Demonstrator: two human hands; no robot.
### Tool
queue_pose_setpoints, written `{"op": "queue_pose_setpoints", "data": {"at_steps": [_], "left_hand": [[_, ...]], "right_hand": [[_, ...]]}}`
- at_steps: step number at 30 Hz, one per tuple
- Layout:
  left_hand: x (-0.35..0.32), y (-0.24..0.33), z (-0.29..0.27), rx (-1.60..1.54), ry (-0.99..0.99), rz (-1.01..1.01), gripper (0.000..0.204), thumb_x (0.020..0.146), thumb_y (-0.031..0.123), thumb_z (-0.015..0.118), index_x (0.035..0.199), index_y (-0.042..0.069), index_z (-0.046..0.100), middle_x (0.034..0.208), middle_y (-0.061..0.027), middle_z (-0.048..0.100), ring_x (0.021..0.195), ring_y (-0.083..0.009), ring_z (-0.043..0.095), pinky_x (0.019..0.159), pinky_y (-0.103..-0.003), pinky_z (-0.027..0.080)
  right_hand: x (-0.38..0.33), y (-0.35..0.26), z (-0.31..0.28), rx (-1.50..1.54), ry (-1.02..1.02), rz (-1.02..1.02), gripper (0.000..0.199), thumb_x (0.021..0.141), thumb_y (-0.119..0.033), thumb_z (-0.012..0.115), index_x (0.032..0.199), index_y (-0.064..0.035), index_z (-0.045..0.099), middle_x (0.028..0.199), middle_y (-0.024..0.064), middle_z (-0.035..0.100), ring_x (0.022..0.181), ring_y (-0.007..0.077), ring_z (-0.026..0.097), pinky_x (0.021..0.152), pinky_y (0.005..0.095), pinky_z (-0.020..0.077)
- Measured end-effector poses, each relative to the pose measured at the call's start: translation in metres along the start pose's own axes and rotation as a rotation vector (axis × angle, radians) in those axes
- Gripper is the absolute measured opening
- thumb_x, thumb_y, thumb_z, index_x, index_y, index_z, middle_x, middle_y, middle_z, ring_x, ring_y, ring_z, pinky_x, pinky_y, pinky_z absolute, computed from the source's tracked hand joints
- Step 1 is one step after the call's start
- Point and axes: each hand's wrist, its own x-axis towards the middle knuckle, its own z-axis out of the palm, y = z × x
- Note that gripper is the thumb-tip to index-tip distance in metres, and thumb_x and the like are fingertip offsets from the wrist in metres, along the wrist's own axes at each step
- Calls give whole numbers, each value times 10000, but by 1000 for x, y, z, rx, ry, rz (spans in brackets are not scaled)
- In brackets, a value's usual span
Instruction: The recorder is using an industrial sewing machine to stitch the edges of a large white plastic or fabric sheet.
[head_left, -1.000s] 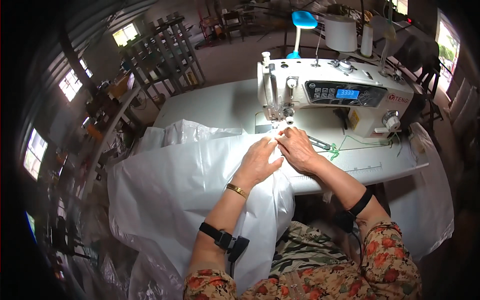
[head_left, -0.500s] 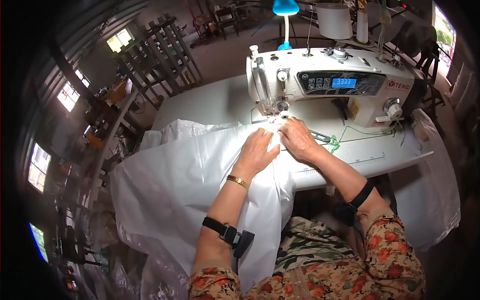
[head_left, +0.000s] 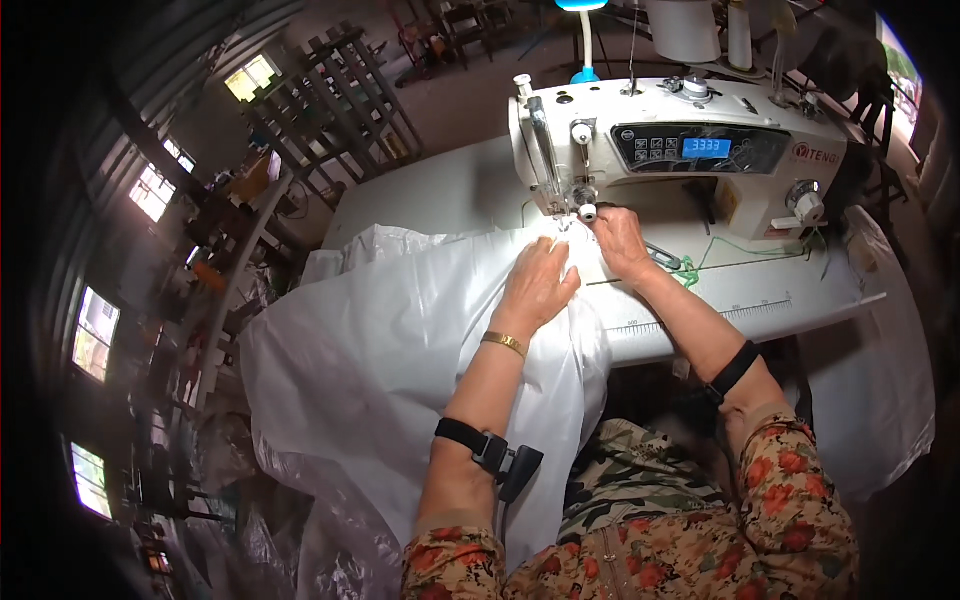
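Observation:
A white sewing machine stands in front of me, its lamp light bright around the needle. Under the needle area lies the edge of a large, thin white sheet, which drapes over the table and down toward my lap. My left hand rests on this sheet just before the presser foot, fingers forward and thumb spread apart. Close by the needle, on its right side, my right hand has its fingers curled in at the sheet's edge; the fingertips are partly hidden. The foot and stitching are washed out by glare.
Small thread snips lie right of my right hand, beside a tangled green thread. A ruler scale runs along the table's front edge. White thread cones stand behind the machine. More white material hangs at the right.
The whole view has shifted slightly. My right hand has moved a little right and away from me, so the gap between my hands is wider. My left hand stays on the sheet.

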Motion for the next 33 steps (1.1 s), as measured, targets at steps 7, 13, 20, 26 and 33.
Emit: {"op": "queue_pose_setpoints", "data": {"at_steps": [7,13,20,26,33], "left_hand": [[-5,9,-6,-22,20,29,169,793,118,577,882,2,492,908,-195,522,892,-390,536,812,-479,447],[-21,24,-13,-10,19,67,153,799,106,563,893,7,494,972,-196,514,919,-390,532,824,-483,447],[-9,15,-12,65,-57,-13,185,810,111,565,958,7,528,984,-193,537,936,-385,550,843,-476,457],[-7,9,-7,18,-10,-14,200,817,112,573,985,3,563,980,-194,573,944,-381,571,856,-462,466],[-12,3,-33,204,-57,258,337,962,254,517,1177,-4,551,1203,-239,587,1097,-390,548,974,-451,408]], "right_hand": [[1,11,-1,-51,-83,39,268,917,-227,545,847,2,667,815,249,626,780,450,594,669,468,453],[1,3,-7,-104,-99,114,272,915,-240,543,871,-4,669,826,248,636,800,452,600,690,482,461],[-2,-10,-2,-212,-95,115,250,911,-233,552,895,-23,686,831,244,649,819,441,620,710,510,468],[-9,-23,-6,-350,-122,1,263,918,-207,558,838,4,694,802,232,659,784,414,633,716,493,484],[-37,-29,-19,-253,-49,-217,199,900,-162,593,806,1,656,783,194,642,748,372,618,711,435,480]]}}
